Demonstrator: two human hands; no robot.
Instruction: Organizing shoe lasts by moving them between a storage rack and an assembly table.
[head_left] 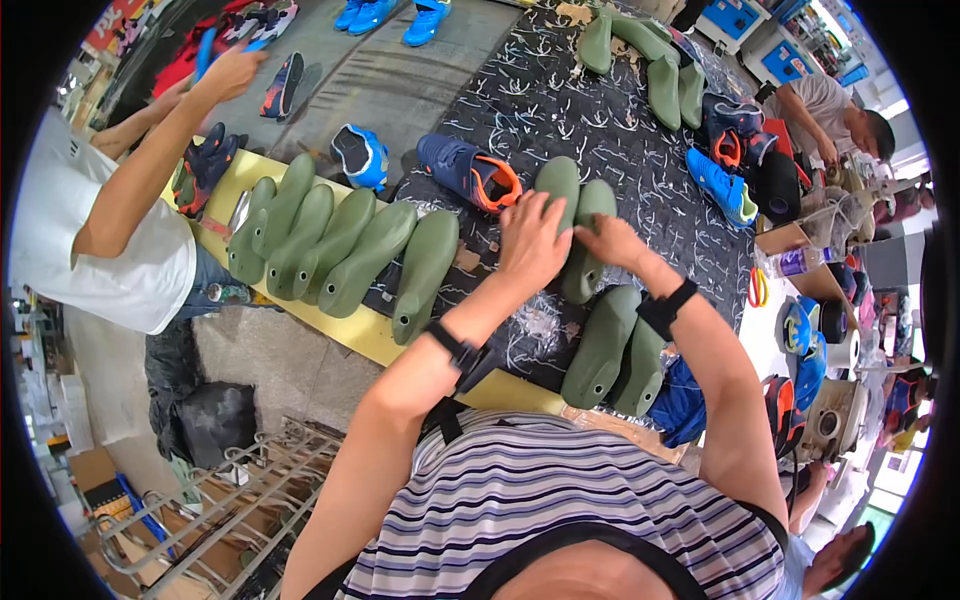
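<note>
Two green shoe lasts are at my hands in the middle of the table. My left hand (535,240) lies over the lower part of the left shoe last (558,182), its fingertips close to the orange collar of a navy shoe (465,172). With thumb and fingers my right hand (614,244) grips the other last (582,272) from its right side. My left palm hides part of the first last. Nearer to me, another pair of green lasts (605,345) lies side by side, below my right wrist. A single last (428,265) lies left of my left forearm.
Several more green lasts (340,235) line the table's yellow edge (345,330) on the left. A co-worker (110,220) stands there, arms over the table. Blue shoes (360,157) and dark shoes lie farther back. A metal rack (230,500) stands at lower left.
</note>
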